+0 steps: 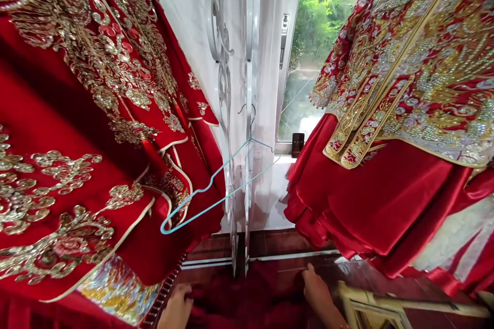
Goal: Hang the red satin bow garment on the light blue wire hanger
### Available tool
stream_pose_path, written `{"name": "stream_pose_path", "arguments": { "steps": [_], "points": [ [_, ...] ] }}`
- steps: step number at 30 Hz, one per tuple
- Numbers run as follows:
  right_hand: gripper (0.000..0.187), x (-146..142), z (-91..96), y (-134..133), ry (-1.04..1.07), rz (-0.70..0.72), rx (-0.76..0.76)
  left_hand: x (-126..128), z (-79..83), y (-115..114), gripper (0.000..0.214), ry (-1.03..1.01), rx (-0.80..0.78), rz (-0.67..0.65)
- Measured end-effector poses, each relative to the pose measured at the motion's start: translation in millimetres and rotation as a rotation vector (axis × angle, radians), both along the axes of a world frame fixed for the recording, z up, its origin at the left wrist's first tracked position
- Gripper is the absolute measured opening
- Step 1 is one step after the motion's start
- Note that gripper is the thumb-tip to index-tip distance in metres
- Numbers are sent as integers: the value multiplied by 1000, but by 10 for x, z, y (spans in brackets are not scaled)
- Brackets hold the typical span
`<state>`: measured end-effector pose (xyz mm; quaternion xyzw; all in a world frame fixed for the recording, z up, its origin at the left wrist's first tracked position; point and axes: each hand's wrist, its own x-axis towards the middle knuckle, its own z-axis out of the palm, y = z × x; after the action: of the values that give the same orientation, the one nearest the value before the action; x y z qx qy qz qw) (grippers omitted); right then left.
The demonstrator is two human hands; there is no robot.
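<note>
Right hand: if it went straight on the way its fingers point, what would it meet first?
The right hand would probably meet the white strip along the wall's base first, though depth is hard to judge here.

I count two gold-embroidered red robes [77, 87] [405, 77], one blue wire hanger [208, 195], one small black object [297, 145], one left hand [176, 308] and one right hand [317, 293].

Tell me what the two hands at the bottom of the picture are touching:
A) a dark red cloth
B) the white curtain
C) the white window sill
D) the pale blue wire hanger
A. The left hand and the right hand are both down on the dark red cloth at the bottom of the view.
</note>
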<state>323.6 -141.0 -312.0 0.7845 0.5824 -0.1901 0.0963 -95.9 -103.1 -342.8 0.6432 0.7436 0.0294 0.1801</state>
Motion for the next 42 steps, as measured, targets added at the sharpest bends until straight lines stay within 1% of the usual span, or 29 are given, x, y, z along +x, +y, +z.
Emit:
{"name": "stream_pose_path", "arguments": {
  "steps": [3,5,9,10,12,15,16,18,20,22,24,26,28,30,31,33,35,37,38,40,42],
  "points": [
    [46,66,170,112,-35,-10,28,52,311,96,27,-204,47,148],
    [43,99,207,145,-51,-16,46,55,457,139,21,-320,104,190],
    [38,64,184,162,-39,-17,104,61,601,234,12,-466,173,223],
    [35,36,178,170,-32,-22,141,75,636,267,11,-509,193,233],
    [30,-22,185,202,-47,-38,293,124,727,340,11,-602,234,241],
    [23,-67,253,297,-132,-18,630,241,913,450,14,-747,285,218],
    [21,-67,291,338,-148,14,711,288,983,481,17,-793,298,207],
    [21,-50,389,418,-131,104,792,390,1139,526,28,-873,321,183],
    [21,-23,505,479,-92,198,784,494,1314,542,36,-1025,335,192],
    [22,10,616,507,-91,245,709,590,1498,528,41,-1249,307,241],
    [24,54,694,509,-138,219,597,663,1666,493,47,-1447,231,294],
    [30,119,717,498,-190,169,441,707,1787,453,51,-1526,155,306],
    [37,203,677,481,-210,147,250,722,1841,431,55,-1534,110,292],
    [40,280,578,452,-202,142,85,716,1832,440,56,-1510,91,261],
    [40,307,511,429,-189,146,29,709,1811,458,55,-1484,96,234],
    [38,316,353,358,-146,178,-39,689,1756,508,49,-1389,169,173],
    [35,267,176,253,-83,241,-96,670,1710,555,46,-1230,283,93],
    [32,181,2,133,-16,312,-146,653,1689,570,42,-1033,345,-48],
    [30,135,-78,74,16,340,-165,646,1686,562,39,-931,332,-133],
    [25,54,-216,-28,79,381,-183,626,1675,520,36,-725,233,-284],
    [23,-1,-322,-104,141,394,-180,594,1636,469,37,-534,90,-371]
  ]
}}
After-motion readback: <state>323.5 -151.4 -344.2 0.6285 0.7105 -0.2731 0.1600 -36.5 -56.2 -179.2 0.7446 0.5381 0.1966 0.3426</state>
